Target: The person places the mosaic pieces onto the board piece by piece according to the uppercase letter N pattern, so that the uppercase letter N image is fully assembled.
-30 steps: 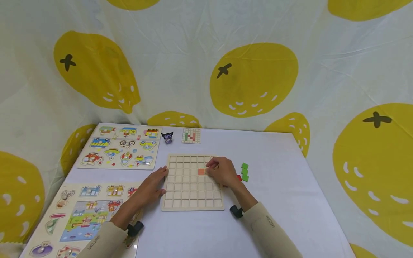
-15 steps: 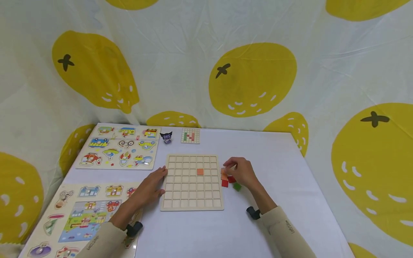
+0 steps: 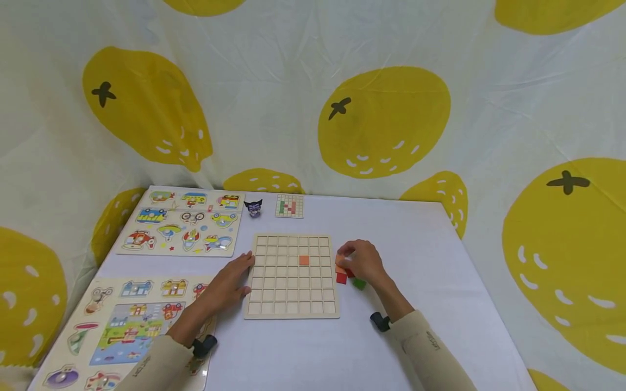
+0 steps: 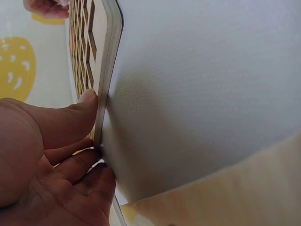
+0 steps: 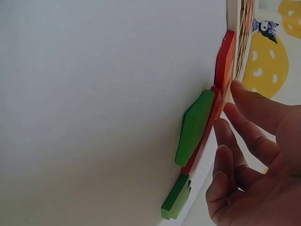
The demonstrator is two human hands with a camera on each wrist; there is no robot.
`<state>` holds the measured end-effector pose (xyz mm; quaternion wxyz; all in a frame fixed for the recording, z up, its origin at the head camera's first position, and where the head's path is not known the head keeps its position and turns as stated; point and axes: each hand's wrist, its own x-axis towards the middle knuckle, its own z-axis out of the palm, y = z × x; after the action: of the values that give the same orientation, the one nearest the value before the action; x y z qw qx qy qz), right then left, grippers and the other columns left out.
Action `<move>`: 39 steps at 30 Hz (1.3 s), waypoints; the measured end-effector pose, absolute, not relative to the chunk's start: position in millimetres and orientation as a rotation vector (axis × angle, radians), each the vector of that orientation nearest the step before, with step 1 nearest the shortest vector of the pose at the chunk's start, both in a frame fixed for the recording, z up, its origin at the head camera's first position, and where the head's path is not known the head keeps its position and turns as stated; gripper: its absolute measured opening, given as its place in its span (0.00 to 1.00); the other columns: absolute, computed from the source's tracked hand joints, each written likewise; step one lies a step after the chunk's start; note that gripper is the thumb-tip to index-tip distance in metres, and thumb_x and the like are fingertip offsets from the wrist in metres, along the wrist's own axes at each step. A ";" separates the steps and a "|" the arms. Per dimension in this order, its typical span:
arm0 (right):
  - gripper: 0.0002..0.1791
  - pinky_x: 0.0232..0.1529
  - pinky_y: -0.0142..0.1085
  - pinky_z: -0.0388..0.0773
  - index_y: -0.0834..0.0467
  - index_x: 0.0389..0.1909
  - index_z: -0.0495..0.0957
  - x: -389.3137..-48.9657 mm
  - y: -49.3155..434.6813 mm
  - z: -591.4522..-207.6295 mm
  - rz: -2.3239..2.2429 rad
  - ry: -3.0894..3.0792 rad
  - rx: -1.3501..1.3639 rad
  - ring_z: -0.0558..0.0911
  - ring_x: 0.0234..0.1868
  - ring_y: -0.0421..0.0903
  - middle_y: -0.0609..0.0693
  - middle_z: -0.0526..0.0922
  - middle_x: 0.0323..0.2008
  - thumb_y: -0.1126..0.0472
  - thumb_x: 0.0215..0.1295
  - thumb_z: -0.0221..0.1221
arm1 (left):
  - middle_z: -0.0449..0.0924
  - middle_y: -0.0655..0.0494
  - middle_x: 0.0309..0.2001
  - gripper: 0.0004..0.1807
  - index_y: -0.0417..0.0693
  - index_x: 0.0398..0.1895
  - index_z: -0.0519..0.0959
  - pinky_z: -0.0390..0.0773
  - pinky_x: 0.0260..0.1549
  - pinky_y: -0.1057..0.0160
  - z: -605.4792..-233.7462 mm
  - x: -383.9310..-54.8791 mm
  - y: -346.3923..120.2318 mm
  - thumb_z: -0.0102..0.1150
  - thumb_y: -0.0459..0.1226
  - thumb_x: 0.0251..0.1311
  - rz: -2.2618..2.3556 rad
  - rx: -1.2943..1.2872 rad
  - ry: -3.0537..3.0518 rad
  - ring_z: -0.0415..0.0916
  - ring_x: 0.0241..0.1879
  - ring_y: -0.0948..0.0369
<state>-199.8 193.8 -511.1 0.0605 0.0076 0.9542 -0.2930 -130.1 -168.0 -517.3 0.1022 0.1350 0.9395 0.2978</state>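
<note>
While the left hand (image 3: 227,282) touches the left edge of the grid board (image 3: 292,295) with relaxed fingers, the right hand (image 3: 364,262) bends its fingers over orange tiles (image 3: 339,268) just beside the right edge; whether they pinch one, I cannot tell. Another orange tile (image 3: 304,260) sits in a cell, and red tiles (image 3: 341,278) and green tiles (image 5: 195,125) lie near the right hand on the surface (image 3: 415,244).
</note>
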 end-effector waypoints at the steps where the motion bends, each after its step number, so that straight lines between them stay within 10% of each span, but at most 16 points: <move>1: 0.11 0.53 0.47 0.81 0.51 0.46 0.90 -199.9 192.9 -511.2 -0.872 2.891 0.021 0.79 0.50 0.50 0.49 0.87 0.43 0.57 0.63 0.75 | 0.53 0.42 0.85 0.44 0.38 0.82 0.60 0.57 0.82 0.37 -517.2 -130.2 -168.0 0.70 0.28 0.65 0.881 0.399 2.774 0.50 0.85 0.40; 25: 0.08 0.25 0.33 0.76 0.51 0.41 0.87 -196.3 191.1 -507.3 -1.072 2.844 0.023 0.78 0.33 0.49 0.50 0.82 0.34 0.62 0.63 0.74 | 0.54 0.41 0.85 0.44 0.38 0.83 0.60 0.57 0.81 0.37 -522.7 -131.0 -170.3 0.70 0.28 0.65 0.892 0.426 2.785 0.51 0.84 0.40; 39: 0.08 0.27 0.33 0.72 0.49 0.38 0.86 -182.5 170.1 -503.4 -1.126 2.830 -0.073 0.78 0.33 0.45 0.46 0.85 0.30 0.60 0.62 0.76 | 0.55 0.40 0.85 0.44 0.37 0.82 0.60 0.57 0.81 0.37 -521.4 -131.5 -170.9 0.70 0.27 0.64 0.907 0.437 2.789 0.51 0.84 0.40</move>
<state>-182.5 170.1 -503.4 0.0474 -0.0239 0.9278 -0.3693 -131.5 -170.9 -521.4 0.0881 0.1468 0.9369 0.3047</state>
